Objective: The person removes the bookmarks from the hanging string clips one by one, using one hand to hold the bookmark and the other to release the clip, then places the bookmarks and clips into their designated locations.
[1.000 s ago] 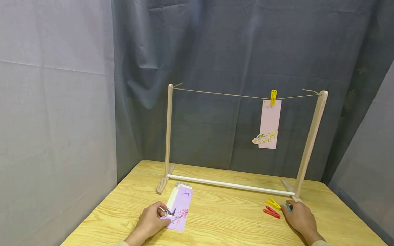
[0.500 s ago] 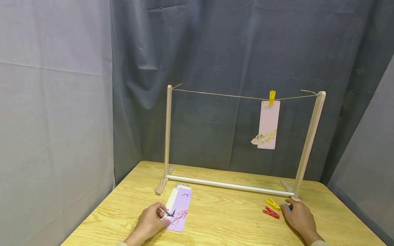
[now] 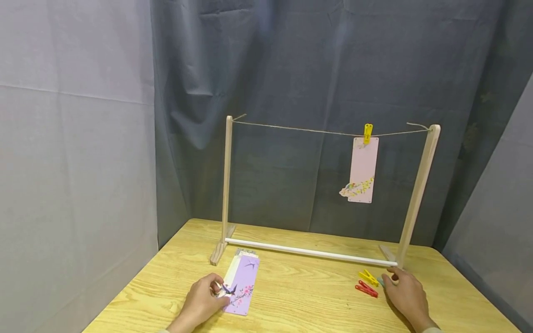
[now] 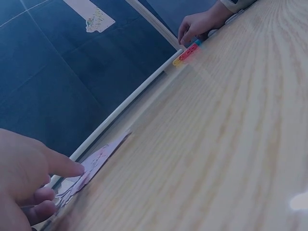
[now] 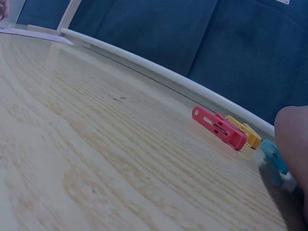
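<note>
A lilac card (image 3: 244, 289) with swallows and pink blossom lies on top of one or more paler cards (image 3: 233, 273). My left hand (image 3: 204, 298) pinches its near left edge, thumb on the upper face; the left wrist view shows the thumb (image 4: 67, 166) on the card. At the right my right hand (image 3: 405, 296) is down by the table, its fingers bent beside a teal clothespin (image 3: 381, 281). The thumb partly covers this clothespin, so its hold is unclear. A red clothespin (image 3: 367, 289) and a yellow clothespin (image 3: 368, 277) lie just left of it.
A wooden stand (image 3: 226, 185) with a string (image 3: 300, 129) and a white bottom bar (image 3: 312, 252) stands at the back of the table (image 3: 300, 296). From the string hangs a pink card (image 3: 363, 166), held by another yellow clothespin (image 3: 368, 133). Grey curtains surround the table.
The teal clothespin now shows left of my right thumb instead of between thumb and forefinger, and my right fingers have shifted slightly. My left hand stays on the lilac card.
</note>
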`<state>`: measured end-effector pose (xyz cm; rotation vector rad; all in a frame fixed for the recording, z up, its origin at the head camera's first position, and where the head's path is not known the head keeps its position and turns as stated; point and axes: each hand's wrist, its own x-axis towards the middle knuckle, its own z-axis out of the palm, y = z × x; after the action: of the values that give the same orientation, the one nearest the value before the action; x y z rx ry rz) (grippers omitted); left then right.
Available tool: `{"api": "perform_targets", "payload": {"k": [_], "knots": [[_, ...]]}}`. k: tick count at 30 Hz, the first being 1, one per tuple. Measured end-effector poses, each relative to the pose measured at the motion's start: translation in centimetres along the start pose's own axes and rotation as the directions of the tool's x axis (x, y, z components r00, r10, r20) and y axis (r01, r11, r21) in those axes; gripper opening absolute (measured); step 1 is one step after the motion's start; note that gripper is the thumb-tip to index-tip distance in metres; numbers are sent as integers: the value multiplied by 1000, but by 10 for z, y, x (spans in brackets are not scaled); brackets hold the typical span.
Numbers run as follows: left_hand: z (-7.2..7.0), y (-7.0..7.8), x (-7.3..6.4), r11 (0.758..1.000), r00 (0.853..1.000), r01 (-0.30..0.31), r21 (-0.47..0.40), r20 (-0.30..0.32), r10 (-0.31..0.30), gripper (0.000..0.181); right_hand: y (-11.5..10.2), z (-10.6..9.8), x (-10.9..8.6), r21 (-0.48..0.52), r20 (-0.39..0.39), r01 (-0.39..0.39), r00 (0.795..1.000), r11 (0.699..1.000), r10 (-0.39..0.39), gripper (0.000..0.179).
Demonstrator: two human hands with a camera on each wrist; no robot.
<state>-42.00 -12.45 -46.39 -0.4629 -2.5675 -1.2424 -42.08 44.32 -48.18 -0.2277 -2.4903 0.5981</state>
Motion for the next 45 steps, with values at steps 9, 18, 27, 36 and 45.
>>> {"api": "perform_targets", "payload": {"k": [9, 18, 27, 36, 45], "knots": [[0, 4, 3, 998, 992, -31, 54, -123, 38, 42, -5, -4, 4, 49, -54, 44, 998, 998, -42, 39], [-3, 14, 6, 998, 993, -63, 15, -98, 64, 40, -14, -18, 6, 146, -42, 53, 998, 988, -47, 44], [-3, 27, 15, 995, 996, -88, -56, -38, 86, 36, -26, -37, 10, 196, -28, 116, 993, 974, -113, 47], [-4, 36, 25, 991, 993, -113, -76, -24, 111, 37, -42, -50, 14, 231, 5, 130, 991, 964, -135, 48], [0, 47, 44, 978, 989, -150, -145, -5, 151, 39, -55, -71, 28, 314, -27, 186, 982, 931, -187, 45]]}}
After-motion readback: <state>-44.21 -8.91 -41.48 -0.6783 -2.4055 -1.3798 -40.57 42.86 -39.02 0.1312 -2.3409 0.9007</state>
